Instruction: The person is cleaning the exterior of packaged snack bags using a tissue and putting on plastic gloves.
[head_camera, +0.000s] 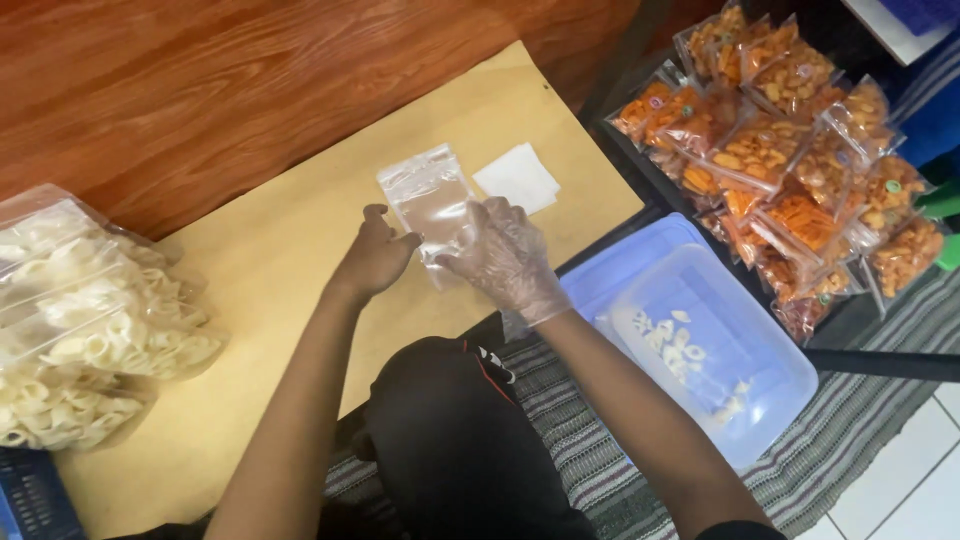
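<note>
Lower part of small clear pouch (428, 200) hidden behind gloved right hand (503, 255). Big bag of pale ring crackers (85, 320) cut by left edge. Dark blue crate (30, 500) cut at bottom-left corner. Orange snack packets (790, 170): contents too small to identify.

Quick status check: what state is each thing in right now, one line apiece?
Small pouch: empty, held up by both hands.
Left hand: bare, gripping the pouch's lower left edge.
Right hand: in a clear glove, gripping the pouch's lower right.
Blue tub: nearly empty, a few pale pieces inside.
Big bag: full of pale ring snacks.
Orange packs: filled, piled together.
White sheet: lying flat on the board.
</note>
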